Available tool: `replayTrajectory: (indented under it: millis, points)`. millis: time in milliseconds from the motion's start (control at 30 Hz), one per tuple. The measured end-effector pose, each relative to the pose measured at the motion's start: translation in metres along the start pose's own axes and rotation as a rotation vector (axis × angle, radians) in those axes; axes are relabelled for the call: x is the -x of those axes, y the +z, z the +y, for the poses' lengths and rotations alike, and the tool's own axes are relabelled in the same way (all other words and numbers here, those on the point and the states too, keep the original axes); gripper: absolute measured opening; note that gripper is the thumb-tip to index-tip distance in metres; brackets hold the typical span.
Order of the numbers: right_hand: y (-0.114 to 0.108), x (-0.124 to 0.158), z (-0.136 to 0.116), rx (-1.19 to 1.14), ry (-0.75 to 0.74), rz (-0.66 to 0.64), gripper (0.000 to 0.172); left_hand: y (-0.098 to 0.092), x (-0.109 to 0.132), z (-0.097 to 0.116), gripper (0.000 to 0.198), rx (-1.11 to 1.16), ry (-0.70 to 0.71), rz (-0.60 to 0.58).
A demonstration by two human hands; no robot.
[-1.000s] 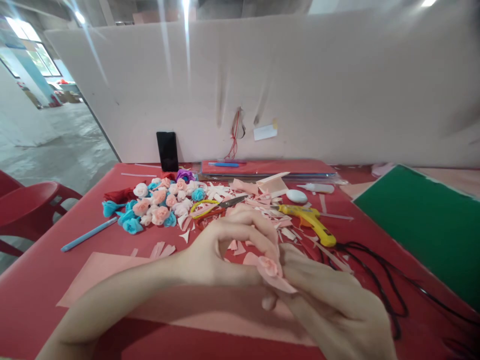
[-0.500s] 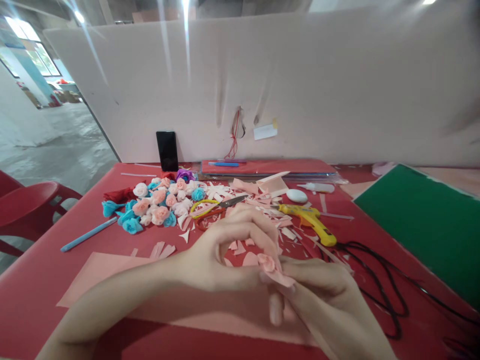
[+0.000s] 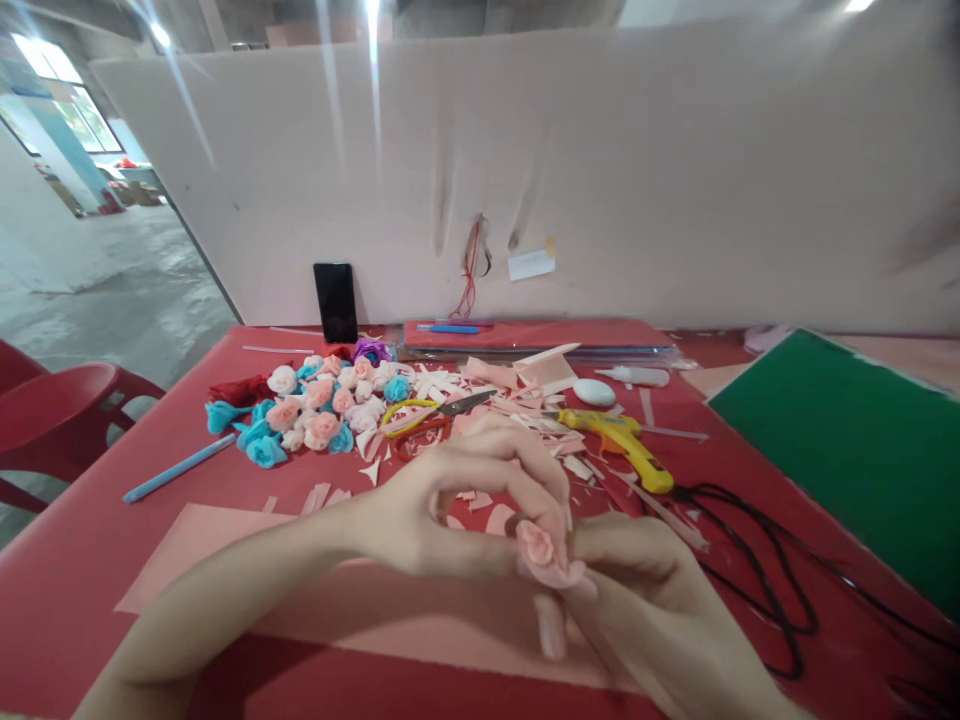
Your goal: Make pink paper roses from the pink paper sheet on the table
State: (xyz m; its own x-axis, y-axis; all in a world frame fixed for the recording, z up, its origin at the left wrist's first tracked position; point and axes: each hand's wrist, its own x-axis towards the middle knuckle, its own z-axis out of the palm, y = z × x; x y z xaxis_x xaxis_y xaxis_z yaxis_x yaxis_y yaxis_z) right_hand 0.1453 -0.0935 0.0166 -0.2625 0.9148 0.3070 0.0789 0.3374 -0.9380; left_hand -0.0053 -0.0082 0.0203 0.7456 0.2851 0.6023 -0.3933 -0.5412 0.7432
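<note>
Between my two hands is a small pink paper rose point(image 3: 537, 546) with a curled centre and a wider petal around its lower side. My left hand point(image 3: 457, 510) pinches it from the left and behind with thumb and fingers. From the right, my right hand point(image 3: 637, 590) grips the loose petal edge and the base, which its fingers partly hide. Under both hands lies a long pink paper sheet point(image 3: 360, 610). Scissors point(image 3: 427, 412) with yellow and orange handles rest just beyond my left hand, among pink paper scraps point(image 3: 480, 375).
Finished paper flowers point(image 3: 319, 400) are heaped at the left, near a blue pen point(image 3: 178, 468) and a propped phone point(image 3: 335, 303). A yellow glue gun point(image 3: 619, 440) with a black cable point(image 3: 757, 530) lies right of the scraps. A green board point(image 3: 840, 450) occupies the right side.
The rose has turned so that its curled centre faces me more, and its outer petal now wraps closer around it. Both hands have shifted slightly.
</note>
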Motion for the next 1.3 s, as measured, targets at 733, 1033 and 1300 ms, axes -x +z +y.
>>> replayTrajectory:
  millis: [733,1033,1300]
  points:
    - [0.003,0.005,-0.002,0.317,-0.203,0.145,0.021,0.016,-0.001,-0.004,0.017,-0.131,0.123,0.219]
    - [0.009,0.004,-0.003,0.519,-0.448,0.392,0.029,0.021,-0.001,-0.008,0.020,-0.219,0.127,0.355]
    - [0.011,0.004,0.000,0.632,-0.501,0.473,0.026,0.025,0.001,-0.009,0.021,-0.196,0.085,0.433]
